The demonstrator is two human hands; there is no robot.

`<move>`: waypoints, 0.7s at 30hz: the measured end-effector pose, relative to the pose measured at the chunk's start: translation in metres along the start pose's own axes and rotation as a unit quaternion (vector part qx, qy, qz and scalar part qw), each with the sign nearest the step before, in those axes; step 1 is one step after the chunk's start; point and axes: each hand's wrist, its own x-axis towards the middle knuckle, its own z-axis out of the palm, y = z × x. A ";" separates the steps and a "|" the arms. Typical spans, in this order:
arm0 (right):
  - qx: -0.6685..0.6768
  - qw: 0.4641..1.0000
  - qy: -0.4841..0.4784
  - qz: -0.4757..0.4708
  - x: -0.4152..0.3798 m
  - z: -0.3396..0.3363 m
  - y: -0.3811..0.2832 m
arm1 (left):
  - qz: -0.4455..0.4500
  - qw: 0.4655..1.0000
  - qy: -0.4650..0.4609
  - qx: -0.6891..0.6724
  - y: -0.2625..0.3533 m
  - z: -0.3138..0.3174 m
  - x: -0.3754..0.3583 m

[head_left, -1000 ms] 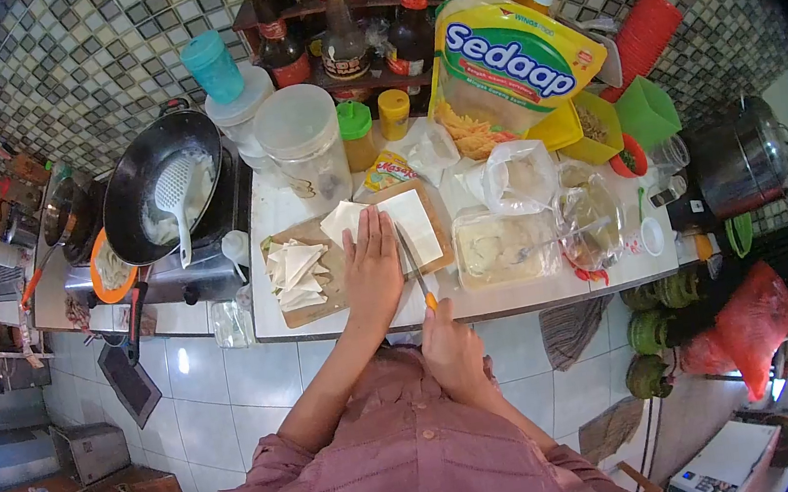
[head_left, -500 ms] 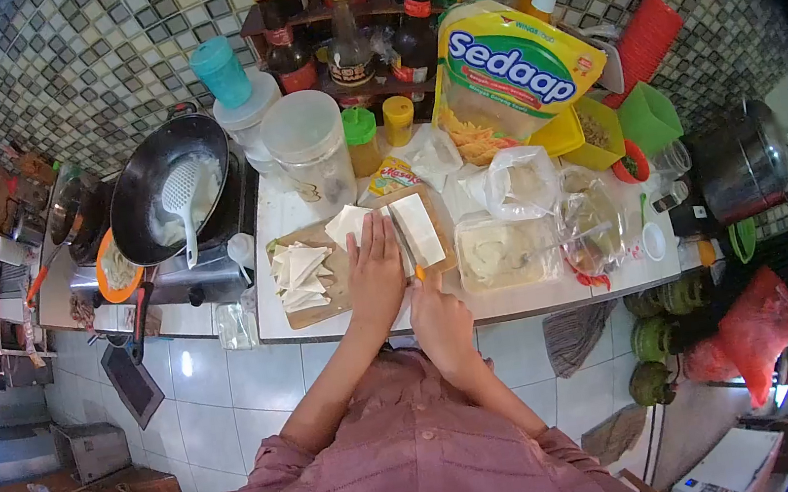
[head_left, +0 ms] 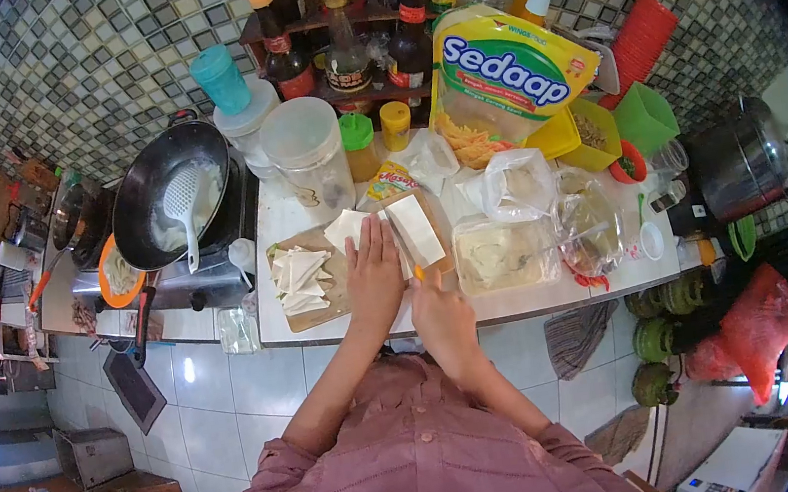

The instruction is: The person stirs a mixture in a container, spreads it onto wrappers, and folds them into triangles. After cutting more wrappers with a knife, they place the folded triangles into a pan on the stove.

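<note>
My left hand (head_left: 373,264) lies flat with fingers stretched out on a stack of thin white sheets (head_left: 342,229), which look like dough wrappers. A knife with an orange handle (head_left: 419,270) is gripped in my right hand (head_left: 443,314). Its blade is mostly hidden, running along the gap beside my left fingers. To the right of that gap lies a cut white strip of the sheets (head_left: 417,230). A pile of cut white pieces (head_left: 301,278) rests on the left of the wooden cutting board (head_left: 337,295).
Right of the board sits a plastic tub of pale filling (head_left: 505,253), with a clear bag (head_left: 592,225) beyond it. Jars (head_left: 307,153) and a Sedaap pack (head_left: 510,71) stand behind. A black wok (head_left: 136,215) with a slotted white spatula (head_left: 183,199) is on the left stove.
My right hand has shifted slightly down and right with the knife. The cut strip sits at a slightly greater tilt. My left hand stays on the sheets.
</note>
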 end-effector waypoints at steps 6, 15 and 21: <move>-0.028 0.997 -0.049 0.044 -0.055 -0.018 0.017 | -0.006 1.000 -0.005 -0.015 0.002 -0.005 0.002; 0.121 0.992 -0.006 0.044 -0.063 -0.018 0.046 | -0.089 0.995 -0.027 -0.037 -0.002 -0.034 0.035; 0.162 0.986 0.024 0.030 -0.059 -0.029 0.049 | -0.112 0.987 -0.050 -0.107 -0.008 -0.060 0.043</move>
